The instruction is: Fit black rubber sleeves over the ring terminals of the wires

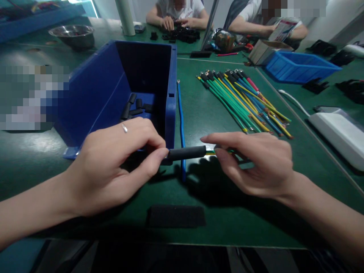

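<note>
A black heat-shrink tube (187, 152) sits over a green-and-yellow wire (210, 152), held level above the table. My left hand (122, 159) pinches the tube's left end between thumb and forefinger; what lies inside that pinch is hidden. My right hand (253, 163) grips the wire just beyond the tube's right end, its forefinger stretched out above. Beneath the tube, a blue wire (181, 117) with a metal lug at its far end lies on the table. Short black tubes (139, 103) rest in the dark blue bin (170, 87) behind my left hand.
A bundle of green, yellow and blue wires (241, 98) lies beyond my right hand. A black strip (176, 216) lies near the front edge. Farther off are a metal bowl (72, 34), a light blue tray (301, 66) and a white device (338, 136). Two people sit opposite.
</note>
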Available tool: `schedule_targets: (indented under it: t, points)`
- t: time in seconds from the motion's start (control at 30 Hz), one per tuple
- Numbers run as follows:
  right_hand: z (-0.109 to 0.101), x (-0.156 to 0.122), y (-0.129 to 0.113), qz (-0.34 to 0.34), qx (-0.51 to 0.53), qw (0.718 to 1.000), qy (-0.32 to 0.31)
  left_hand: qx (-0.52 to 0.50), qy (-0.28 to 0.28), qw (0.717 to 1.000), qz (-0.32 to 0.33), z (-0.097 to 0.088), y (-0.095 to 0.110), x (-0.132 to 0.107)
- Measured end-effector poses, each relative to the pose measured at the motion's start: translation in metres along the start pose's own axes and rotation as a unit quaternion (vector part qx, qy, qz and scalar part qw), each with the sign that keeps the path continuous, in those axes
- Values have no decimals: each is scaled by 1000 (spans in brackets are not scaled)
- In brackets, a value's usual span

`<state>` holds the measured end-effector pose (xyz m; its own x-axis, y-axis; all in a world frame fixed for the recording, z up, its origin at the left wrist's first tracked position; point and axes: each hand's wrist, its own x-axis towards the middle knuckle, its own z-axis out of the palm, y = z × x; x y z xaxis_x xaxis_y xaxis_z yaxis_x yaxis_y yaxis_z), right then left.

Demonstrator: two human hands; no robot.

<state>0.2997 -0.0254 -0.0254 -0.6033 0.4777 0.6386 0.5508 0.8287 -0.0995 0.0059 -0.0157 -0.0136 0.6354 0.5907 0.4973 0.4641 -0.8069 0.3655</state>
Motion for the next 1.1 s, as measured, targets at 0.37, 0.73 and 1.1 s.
schedule_targets:
  t: [0.37, 0.73, 1.1]
  points:
    - [3, -2, 4, 19, -15, 999, -25, -39, 29, 995, -88, -4, 5, 5]
    - [2, -3, 3, 25, -28, 998, -58, -42, 24, 999, -21, 5, -1, -4]
    - [-1, -1, 8, 5, -18, 996, -88, -11, 68, 997, -40, -1, -1, -4]
